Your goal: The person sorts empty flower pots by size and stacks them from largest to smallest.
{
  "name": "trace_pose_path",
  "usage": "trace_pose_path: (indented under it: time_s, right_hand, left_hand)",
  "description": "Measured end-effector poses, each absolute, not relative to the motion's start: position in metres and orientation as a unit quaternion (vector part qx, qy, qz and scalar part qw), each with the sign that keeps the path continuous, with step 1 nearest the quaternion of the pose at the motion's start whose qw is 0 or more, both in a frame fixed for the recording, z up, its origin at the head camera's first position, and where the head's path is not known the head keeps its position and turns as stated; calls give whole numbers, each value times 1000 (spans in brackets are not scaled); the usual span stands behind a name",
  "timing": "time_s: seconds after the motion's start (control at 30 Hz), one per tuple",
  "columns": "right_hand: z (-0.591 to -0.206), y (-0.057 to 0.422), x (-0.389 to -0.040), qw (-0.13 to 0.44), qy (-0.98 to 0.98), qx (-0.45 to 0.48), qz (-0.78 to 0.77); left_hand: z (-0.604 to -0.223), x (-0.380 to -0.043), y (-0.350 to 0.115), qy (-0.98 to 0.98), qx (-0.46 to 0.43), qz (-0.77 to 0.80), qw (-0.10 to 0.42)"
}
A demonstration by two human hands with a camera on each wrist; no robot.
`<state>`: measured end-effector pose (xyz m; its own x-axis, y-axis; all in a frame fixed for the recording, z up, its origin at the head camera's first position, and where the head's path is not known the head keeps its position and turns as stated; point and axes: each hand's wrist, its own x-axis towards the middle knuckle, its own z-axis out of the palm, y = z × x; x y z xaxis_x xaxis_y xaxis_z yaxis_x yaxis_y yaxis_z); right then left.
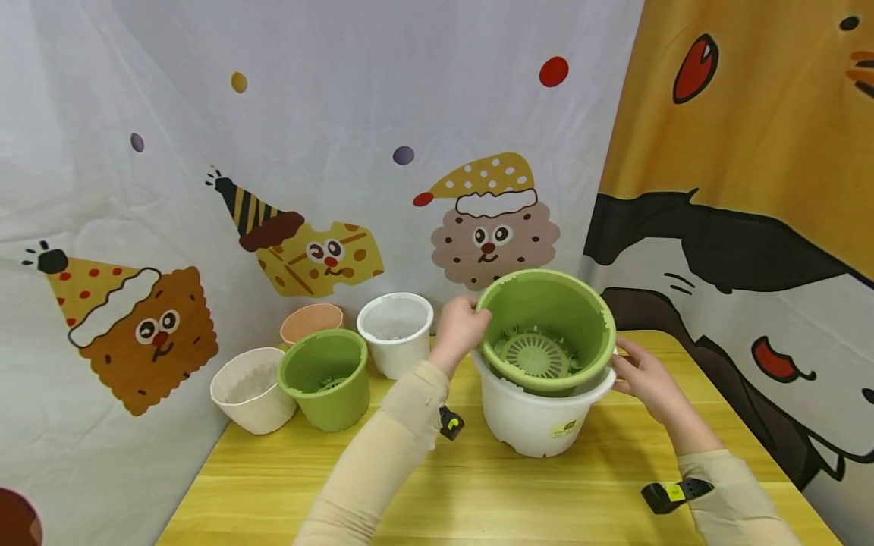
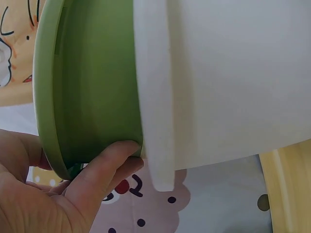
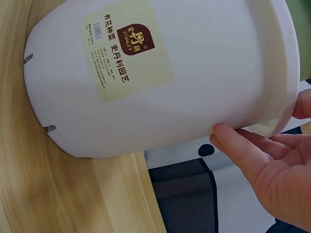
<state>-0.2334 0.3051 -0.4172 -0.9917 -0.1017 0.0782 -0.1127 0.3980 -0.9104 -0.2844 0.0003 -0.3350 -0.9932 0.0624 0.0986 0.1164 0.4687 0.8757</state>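
Note:
A large green flowerpot (image 1: 546,326) with a slotted bottom sits partly inside a large white flowerpot (image 1: 532,421), its rim well above the white one. My left hand (image 1: 462,331) pinches the green pot's rim at its left side; in the left wrist view the fingers (image 2: 104,167) lie along the green wall, tips close to the white rim. On the other side my right hand (image 1: 645,377) holds the white pot by its rim, fingers (image 3: 238,145) under the lip and thumb at the rim's edge. A printed label (image 3: 131,48) shows on the white wall.
To the left on the wooden table (image 1: 437,500) stand a smaller green pot (image 1: 334,406), a cream faceted pot (image 1: 256,406), a peach pot (image 1: 310,322) and a small white pot (image 1: 396,353). A cartoon-printed curtain (image 1: 328,98) hangs behind the table.

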Motion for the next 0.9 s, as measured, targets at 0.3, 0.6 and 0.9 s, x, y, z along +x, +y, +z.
trace_pose_path:
  time_s: [0.3,0.6,0.9]
  right_hand:
    - [-416,305,-233,0,-836,54,547]
    - [-416,304,-233,1,-837,55,544]
    - [-416,304,-233,1,-836,56,546]
  left_hand:
    - [-343,-287,3,-860,-45,-508,21]
    - [-345,-287,6,-862,-40,-504,16]
    - [-346,-288,8,-864,-32,-503,1]
